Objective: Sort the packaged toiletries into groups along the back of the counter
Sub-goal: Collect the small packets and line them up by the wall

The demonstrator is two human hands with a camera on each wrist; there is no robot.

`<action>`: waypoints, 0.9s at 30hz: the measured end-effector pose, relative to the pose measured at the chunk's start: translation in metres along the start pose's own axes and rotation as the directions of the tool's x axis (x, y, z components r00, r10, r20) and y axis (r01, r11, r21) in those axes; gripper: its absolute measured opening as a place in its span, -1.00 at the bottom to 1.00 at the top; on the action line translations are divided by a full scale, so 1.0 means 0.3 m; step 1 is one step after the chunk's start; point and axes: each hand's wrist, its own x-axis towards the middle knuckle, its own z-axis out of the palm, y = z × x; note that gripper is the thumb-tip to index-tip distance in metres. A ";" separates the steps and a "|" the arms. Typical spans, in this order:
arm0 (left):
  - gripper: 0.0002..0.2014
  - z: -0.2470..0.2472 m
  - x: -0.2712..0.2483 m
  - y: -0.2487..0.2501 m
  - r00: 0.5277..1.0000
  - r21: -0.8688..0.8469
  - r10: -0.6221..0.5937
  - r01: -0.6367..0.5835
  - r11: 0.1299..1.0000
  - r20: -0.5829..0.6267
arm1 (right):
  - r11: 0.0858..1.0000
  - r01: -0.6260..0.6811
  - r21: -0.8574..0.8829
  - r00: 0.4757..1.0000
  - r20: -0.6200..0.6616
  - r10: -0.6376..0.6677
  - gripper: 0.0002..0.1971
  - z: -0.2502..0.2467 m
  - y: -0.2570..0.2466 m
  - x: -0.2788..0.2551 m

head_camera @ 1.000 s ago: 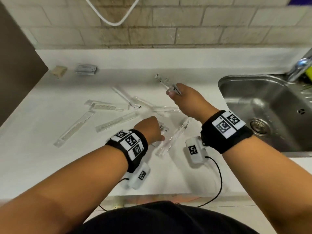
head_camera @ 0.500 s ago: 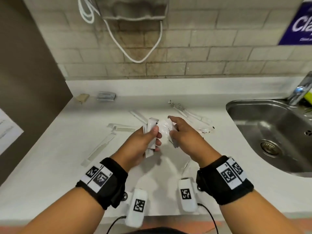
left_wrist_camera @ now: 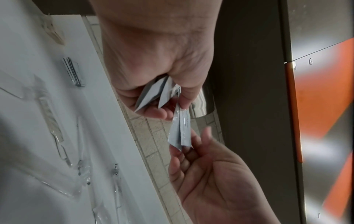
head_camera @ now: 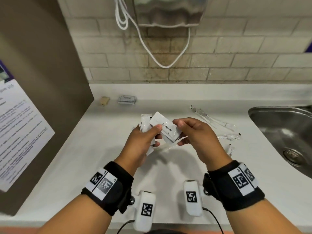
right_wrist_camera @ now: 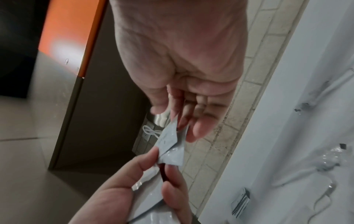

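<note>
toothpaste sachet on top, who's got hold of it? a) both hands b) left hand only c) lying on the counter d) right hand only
a: the left hand thumb presses on the toothpaste sachet while the right hand pinches its other end, above the counter.

Head camera looks down over the counter (head_camera: pixel 94 149) toward the tiled wall; each wrist camera peers along its palm, close on the fingers, tilted sideways; all three catch the toothpaste sachets (head_camera: pixel 166 128) (left_wrist_camera: pixel 180 133) (right_wrist_camera: pixel 170 145) mid-frame
</note>
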 end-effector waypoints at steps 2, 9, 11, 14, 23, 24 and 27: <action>-0.93 -0.015 -0.001 0.005 0.998 -0.007 0.021 -0.020 1.000 0.054 | 0.990 0.026 -0.136 1.000 0.015 -0.024 -0.95 0.036 -0.009 0.001; -0.89 -0.082 0.020 0.027 0.989 -0.024 0.141 -0.140 0.990 0.050 | 0.998 -0.004 -0.070 0.982 -0.188 -0.009 -0.92 0.032 -0.015 0.031; -0.85 -0.101 0.013 0.042 0.920 0.148 0.389 -0.391 0.908 0.043 | 0.999 -0.046 0.012 0.988 -0.144 0.047 -0.94 0.009 -0.020 0.023; -0.90 -0.136 0.015 0.033 0.655 0.374 0.716 -0.744 0.554 0.242 | 0.983 -0.090 0.161 0.995 -0.019 0.094 -0.89 0.005 -0.028 0.008; -0.95 -0.121 0.022 0.011 0.979 0.209 0.204 -0.196 0.958 -0.018 | 0.987 -0.051 0.151 0.998 0.053 0.043 -0.86 0.031 -0.024 0.027; -0.97 -0.127 0.034 0.009 0.992 0.175 0.123 -0.117 0.978 -0.022 | 0.988 -0.061 0.142 0.997 0.047 0.055 -0.86 0.030 -0.021 0.029; -0.90 -0.141 0.051 -0.002 0.999 0.145 0.040 -0.042 0.989 0.017 | 0.984 -0.099 0.150 0.993 0.077 0.088 -0.89 0.037 -0.010 0.031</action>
